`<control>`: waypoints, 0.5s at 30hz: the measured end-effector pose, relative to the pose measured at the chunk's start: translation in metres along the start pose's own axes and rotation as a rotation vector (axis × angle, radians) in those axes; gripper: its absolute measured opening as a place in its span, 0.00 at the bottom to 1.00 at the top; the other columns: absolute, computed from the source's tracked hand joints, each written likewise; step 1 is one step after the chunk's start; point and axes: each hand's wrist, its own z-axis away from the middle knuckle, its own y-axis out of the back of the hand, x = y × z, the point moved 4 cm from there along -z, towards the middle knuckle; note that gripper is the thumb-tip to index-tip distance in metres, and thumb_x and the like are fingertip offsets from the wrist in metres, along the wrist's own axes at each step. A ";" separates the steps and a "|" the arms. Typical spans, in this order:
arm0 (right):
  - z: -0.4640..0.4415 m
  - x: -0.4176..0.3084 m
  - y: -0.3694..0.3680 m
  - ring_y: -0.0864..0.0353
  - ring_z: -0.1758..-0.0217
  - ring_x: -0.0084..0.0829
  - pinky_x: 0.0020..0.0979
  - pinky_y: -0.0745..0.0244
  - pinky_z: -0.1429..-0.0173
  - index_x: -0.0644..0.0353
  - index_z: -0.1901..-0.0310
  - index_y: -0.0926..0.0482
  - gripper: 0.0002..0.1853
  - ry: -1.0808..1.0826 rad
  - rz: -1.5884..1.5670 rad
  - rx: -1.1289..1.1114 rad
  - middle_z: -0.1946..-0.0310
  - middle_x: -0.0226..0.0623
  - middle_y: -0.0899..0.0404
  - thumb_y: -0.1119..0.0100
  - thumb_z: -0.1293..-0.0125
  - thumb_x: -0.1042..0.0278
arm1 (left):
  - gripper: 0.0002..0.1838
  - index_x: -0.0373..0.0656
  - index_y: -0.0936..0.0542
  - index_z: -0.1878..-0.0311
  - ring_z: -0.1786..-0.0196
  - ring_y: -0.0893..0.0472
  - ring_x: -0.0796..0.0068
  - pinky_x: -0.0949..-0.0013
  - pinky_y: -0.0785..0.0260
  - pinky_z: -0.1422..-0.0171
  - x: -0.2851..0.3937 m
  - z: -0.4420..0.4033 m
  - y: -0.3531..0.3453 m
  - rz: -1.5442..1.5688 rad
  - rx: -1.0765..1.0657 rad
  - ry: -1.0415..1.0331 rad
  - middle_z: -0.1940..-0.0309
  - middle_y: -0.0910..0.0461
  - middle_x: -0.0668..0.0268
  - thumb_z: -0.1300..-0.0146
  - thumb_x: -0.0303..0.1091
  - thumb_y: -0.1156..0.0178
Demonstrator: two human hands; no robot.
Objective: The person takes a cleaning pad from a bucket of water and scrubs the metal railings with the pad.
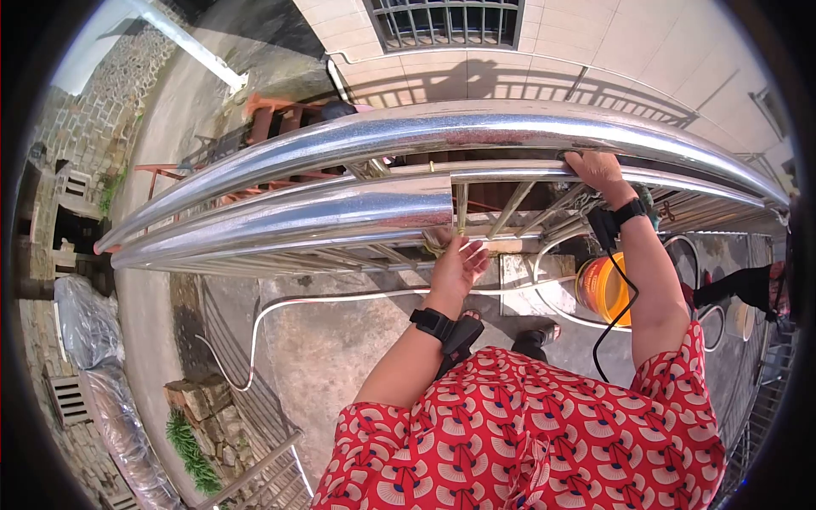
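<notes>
Two thick shiny metal tubes run side by side across the view, the long one (510,125) at the back and the shorter one (340,208) nearer, ending near the middle. My left hand (459,268) is palm up just below the short tube's end, its fingers curled at a thin upright bar; what it holds, if anything, is hidden. My right hand (597,170) reaches over the thin railing bar (663,178), with its fingertips tucked under the long tube; their grip is partly hidden. Black bands with devices are strapped on both wrists.
An orange bucket (605,287) stands on the ground below my right forearm. A white hose (340,297) curves over the concrete. Behind the railing are red metal frames (276,123) and a tiled wall (595,34). Part of another person in dark clothing (735,287) shows at right.
</notes>
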 end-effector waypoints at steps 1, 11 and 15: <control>0.000 -0.001 0.003 0.18 0.72 0.48 0.48 0.24 0.71 0.46 0.67 0.25 0.08 -0.014 0.018 -0.019 0.78 0.39 0.20 0.46 0.39 0.53 | 0.14 0.42 0.29 0.54 0.58 0.19 0.60 0.57 0.24 0.55 -0.002 -0.002 -0.002 0.063 0.011 -0.029 0.61 0.20 0.60 0.32 0.43 0.45; 0.004 0.002 0.009 0.24 0.57 0.53 0.50 0.30 0.52 0.57 0.63 0.20 0.15 -0.379 -0.377 0.107 0.64 0.49 0.21 0.47 0.44 0.54 | 0.13 0.41 0.21 0.69 0.70 0.19 0.58 0.56 0.27 0.67 0.006 0.009 0.061 -1.052 0.207 -0.503 0.75 0.20 0.60 0.36 0.40 0.48; 0.007 0.008 -0.010 0.25 0.53 0.54 0.50 0.32 0.49 0.59 0.58 0.21 0.19 -0.199 -0.091 -0.089 0.58 0.49 0.22 0.51 0.40 0.53 | 0.16 0.37 0.21 0.68 0.65 0.19 0.48 0.50 0.27 0.60 0.044 0.028 0.069 -1.636 0.434 -0.761 0.70 0.19 0.49 0.39 0.41 0.49</control>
